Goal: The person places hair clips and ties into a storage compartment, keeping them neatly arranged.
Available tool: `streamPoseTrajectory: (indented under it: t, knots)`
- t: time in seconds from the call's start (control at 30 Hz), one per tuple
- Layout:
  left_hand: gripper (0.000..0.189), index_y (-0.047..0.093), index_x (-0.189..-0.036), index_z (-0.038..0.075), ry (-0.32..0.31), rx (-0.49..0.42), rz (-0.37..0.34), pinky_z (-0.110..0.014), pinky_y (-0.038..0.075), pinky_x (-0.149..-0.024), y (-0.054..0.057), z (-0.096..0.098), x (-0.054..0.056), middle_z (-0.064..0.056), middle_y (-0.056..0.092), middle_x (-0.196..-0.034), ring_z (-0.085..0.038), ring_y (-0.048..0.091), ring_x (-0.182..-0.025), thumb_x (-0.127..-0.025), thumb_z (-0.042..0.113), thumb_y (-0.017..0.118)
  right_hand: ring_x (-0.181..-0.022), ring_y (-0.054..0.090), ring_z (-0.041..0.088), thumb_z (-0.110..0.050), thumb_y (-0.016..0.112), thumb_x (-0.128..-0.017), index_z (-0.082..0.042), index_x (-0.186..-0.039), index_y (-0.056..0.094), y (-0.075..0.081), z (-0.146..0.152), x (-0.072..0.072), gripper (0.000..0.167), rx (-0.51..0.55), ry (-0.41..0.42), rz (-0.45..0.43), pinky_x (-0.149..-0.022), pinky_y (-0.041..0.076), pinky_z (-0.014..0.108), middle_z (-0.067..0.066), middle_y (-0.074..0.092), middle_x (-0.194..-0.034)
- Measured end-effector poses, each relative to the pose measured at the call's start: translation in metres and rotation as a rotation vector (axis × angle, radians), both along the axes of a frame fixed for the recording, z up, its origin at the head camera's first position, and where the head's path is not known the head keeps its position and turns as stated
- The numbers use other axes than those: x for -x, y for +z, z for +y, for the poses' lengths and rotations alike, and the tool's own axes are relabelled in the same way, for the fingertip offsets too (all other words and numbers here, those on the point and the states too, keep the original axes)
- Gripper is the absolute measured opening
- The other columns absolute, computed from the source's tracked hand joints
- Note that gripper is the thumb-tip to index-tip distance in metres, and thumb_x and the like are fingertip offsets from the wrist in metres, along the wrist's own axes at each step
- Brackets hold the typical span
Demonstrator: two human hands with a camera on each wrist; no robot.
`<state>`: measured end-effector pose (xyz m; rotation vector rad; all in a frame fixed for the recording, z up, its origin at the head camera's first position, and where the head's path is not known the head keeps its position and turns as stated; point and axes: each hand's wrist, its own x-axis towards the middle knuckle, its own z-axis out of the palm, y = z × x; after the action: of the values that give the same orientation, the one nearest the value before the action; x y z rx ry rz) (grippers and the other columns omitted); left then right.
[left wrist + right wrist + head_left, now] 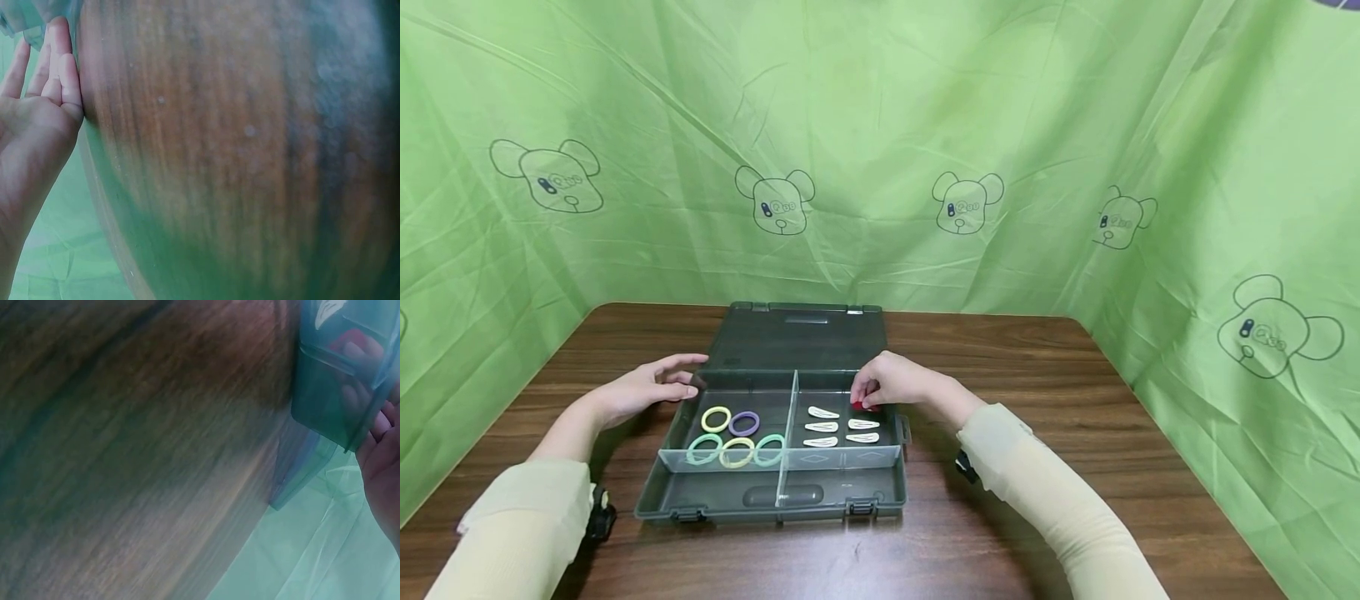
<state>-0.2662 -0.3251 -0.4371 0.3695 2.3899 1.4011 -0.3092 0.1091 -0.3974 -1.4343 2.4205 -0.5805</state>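
Observation:
A dark see-through divided case (722,500) lies with its lid folded back on the table. My right hand (887,379) reaches into its back right compartment and pinches a small red item (859,406), whose kind its fingers mostly hide. Through the case wall in the right wrist view, the red item (350,339) shows at the fingertips. White snap hair clips (822,427), several of them, lie in that compartment in two columns. Several yellow, green and purple hair ties (743,424) lie in the back left compartment. My left hand (643,387) rests against the case's left side, fingers extended.
The lid (797,337) lies flat toward the back of the wooden table (1015,375). Upright dividers (793,408) separate the compartments, and latches (861,507) stick out at the front edge. A green cloth (880,100) hangs behind and along the sides.

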Motion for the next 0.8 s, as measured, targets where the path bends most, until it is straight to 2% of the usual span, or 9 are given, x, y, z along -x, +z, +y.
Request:
streamPoseTrajectory:
  t: [0.3,0.53,0.8]
  knots:
    - [0.065,0.03,-0.146,0.013,0.008,-0.011,-0.007,-0.023,0.045,-0.085,-0.0003,-0.0004,-0.0001,-0.021,0.05,-0.129,-0.006,0.054,-0.106,-0.092,0.023,0.062,-0.074,0.06,-0.002,-0.012,0.072,-0.083,-0.02,-0.09,0.072,-0.0054,-0.0078,-0.0012,0.01,-0.112,-0.014,0.091,-0.071,0.046,0.016,-0.01,0.069,-0.08]
    - [0.065,0.03,-0.146,0.013,0.004,0.004,0.0,-0.023,0.044,-0.085,0.0011,0.0004,0.0005,-0.02,0.05,-0.129,-0.005,0.053,-0.107,-0.091,0.024,0.062,-0.078,0.06,-0.002,-0.015,0.072,-0.083,-0.024,-0.09,0.072,-0.0071,-0.0081,-0.0026,0.011,-0.138,-0.046,0.166,-0.073,0.047,0.02,-0.014,0.068,-0.085]
    - [0.065,0.029,-0.146,0.011,-0.005,-0.004,-0.002,-0.023,0.045,-0.085,0.0011,0.0009,-0.0008,-0.021,0.051,-0.129,-0.006,0.055,-0.106,-0.092,0.023,0.061,-0.078,0.057,-0.003,-0.016,0.072,-0.083,-0.024,-0.092,0.072,-0.0091,-0.008,-0.004,0.012,-0.143,-0.03,0.217,-0.072,0.047,0.02,-0.016,0.066,-0.085]
